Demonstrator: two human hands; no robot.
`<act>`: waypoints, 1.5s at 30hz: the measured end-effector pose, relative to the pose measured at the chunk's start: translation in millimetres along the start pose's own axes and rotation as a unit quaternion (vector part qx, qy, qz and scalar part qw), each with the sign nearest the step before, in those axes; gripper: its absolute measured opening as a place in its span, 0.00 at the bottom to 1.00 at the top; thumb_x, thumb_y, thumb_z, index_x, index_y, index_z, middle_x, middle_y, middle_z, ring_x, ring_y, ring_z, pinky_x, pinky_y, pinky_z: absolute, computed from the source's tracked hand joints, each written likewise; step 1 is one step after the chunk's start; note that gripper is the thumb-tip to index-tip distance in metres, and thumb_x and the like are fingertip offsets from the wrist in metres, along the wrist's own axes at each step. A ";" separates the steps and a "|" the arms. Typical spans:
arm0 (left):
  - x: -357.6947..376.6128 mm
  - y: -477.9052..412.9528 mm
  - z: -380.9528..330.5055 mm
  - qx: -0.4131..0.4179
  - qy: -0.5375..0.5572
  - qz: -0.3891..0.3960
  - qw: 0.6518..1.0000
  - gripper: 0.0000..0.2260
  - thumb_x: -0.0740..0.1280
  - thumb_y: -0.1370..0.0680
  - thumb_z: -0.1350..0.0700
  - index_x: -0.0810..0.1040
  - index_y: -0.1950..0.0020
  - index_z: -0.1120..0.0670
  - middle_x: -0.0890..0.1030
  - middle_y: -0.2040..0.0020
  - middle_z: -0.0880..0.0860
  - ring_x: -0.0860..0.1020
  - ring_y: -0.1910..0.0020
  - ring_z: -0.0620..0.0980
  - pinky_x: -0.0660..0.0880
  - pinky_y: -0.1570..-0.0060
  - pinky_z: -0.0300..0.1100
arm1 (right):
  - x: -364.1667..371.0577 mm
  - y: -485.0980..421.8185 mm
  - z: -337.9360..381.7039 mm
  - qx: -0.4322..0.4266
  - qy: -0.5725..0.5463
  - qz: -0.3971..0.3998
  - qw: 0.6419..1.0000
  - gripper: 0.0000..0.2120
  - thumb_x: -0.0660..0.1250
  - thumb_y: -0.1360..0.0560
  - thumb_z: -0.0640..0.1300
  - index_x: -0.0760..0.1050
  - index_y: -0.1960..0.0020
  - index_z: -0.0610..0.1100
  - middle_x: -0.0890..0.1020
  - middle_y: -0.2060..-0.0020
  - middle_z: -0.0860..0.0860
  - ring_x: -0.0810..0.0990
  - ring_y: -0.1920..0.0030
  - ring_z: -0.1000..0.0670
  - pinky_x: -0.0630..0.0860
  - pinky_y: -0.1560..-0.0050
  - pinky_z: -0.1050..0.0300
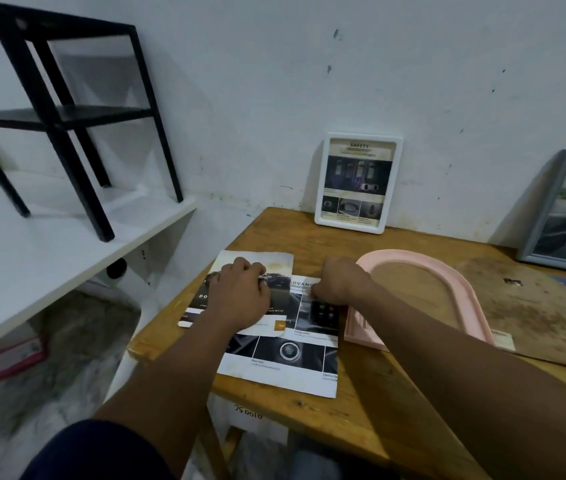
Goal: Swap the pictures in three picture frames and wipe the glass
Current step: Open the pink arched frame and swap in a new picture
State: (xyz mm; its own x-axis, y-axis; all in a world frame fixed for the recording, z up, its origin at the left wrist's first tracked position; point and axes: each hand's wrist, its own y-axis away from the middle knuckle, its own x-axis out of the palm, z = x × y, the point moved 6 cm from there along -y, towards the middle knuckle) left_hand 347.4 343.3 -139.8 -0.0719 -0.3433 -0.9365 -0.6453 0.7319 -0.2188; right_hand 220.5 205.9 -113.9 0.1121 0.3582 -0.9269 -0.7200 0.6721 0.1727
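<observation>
Two printed pictures lie overlapped on the wooden table (309, 407). My left hand (241, 294) presses on the upper-left picture (271, 263), fingers curled at its right edge. My right hand (340, 282) pinches the top edge of the larger picture (285, 367) beneath. A pink arch-shaped frame (454, 271) lies flat and hollow just right of my right hand. A white frame (357, 183) with a "SAFETY" print leans on the wall. A grey frame (565, 209) with a dark photo leans at far right.
A brown stained backing board (544, 313) lies right of the pink frame. A white shelf (49, 244) at left carries a black metal stand (56, 109). A red box (7, 360) sits on the floor below it. The table's left edge is near the pictures.
</observation>
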 end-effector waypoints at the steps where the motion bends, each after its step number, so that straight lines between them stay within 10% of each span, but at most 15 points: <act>1: 1.6 1.1 -0.7 0.003 -0.010 -0.006 1.000 0.17 0.59 0.18 0.47 0.74 0.30 0.49 0.73 0.32 0.53 0.73 0.35 0.55 0.69 0.32 0.57 | 0.9 -1.7 -0.1 0.007 -0.010 0.006 1.000 0.11 0.71 0.25 0.49 0.71 0.59 0.46 0.80 0.57 0.47 0.80 0.52 0.45 0.79 0.45 0.45; 9: 6.5 -1.0 -3.1 0.031 -0.030 0.016 0.999 0.20 0.56 0.17 0.42 0.71 0.26 0.44 0.72 0.28 0.53 0.70 0.30 0.57 0.66 0.32 0.59 | 1.2 -4.1 5.0 0.010 -0.099 -0.013 0.995 0.05 0.67 0.23 0.41 0.80 0.49 0.44 0.83 0.53 0.47 0.79 0.50 0.44 0.76 0.41 0.41; 21: 2.2 -19.8 -22.4 0.055 -0.072 0.062 0.994 0.21 0.62 0.22 0.44 0.75 0.30 0.48 0.76 0.36 0.54 0.76 0.40 0.57 0.73 0.38 0.54 | -98.5 14.5 -88.6 0.046 -0.307 -0.261 0.914 0.04 0.65 0.19 0.40 0.79 0.48 0.45 0.82 0.50 0.47 0.79 0.58 0.52 0.75 0.64 0.61; 28: -2.3 -33.2 -66.1 0.095 -0.051 0.062 0.992 0.07 0.64 0.23 0.48 0.77 0.51 0.49 0.77 0.51 0.49 0.77 0.50 0.53 0.76 0.45 0.52 | -92.9 27.8 -177.7 0.108 -0.276 -0.228 0.928 0.01 0.69 0.21 0.42 0.78 0.51 0.44 0.84 0.54 0.46 0.81 0.59 0.51 0.73 0.66 0.60; 36: 32.5 -32.7 -150.5 0.181 0.079 0.163 0.967 0.27 0.66 0.21 0.38 0.68 0.25 0.45 0.74 0.29 0.50 0.74 0.34 0.52 0.75 0.35 0.55 | -71.4 26.8 -183.8 0.055 -0.102 -0.243 0.963 0.20 0.69 0.23 0.49 0.74 0.33 0.46 0.75 0.35 0.43 0.72 0.35 0.42 0.70 0.35 0.48; 45: 49.2 -42.4 -158.8 0.199 0.025 0.134 0.971 0.26 0.61 0.18 0.39 0.68 0.22 0.48 0.73 0.30 0.52 0.71 0.33 0.54 0.72 0.34 0.53 | -42.3 41.9 -170.7 0.027 0.057 -0.174 0.983 0.19 0.60 0.20 0.60 0.73 0.33 0.53 0.72 0.31 0.49 0.67 0.31 0.45 0.62 0.32 0.44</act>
State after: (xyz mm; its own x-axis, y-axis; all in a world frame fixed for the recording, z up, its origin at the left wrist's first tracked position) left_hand 250.4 201.9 -133.1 -0.2389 -0.1302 -0.9623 -0.2549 0.9646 -0.0673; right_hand 68.7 108.4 -124.4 0.2647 0.0279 -0.9639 -0.6148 0.7750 -0.1464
